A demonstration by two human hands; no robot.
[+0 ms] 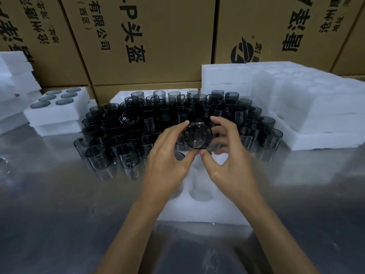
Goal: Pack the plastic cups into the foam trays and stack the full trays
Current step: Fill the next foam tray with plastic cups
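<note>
A smoky grey plastic cup [198, 134] is held up between both hands, its round end facing me. My left hand [169, 155] pinches its left rim with thumb and forefinger. My right hand [227, 153] curls round its right side, thumb under the cup. Below the hands lies a white foam tray [199, 206] with round pockets; one dark cup [178, 155] sits in its far left pocket. Behind, several loose grey cups [138, 125] with handles stand crowded on the metal table.
A filled foam tray [59, 113] with cups in its pockets sits on another tray at the left. Stacks of foam trays [296, 107] rise at the right and far left [13, 76]. Brown cardboard boxes [150, 42] wall off the back. The steel table [69, 214] reflects light.
</note>
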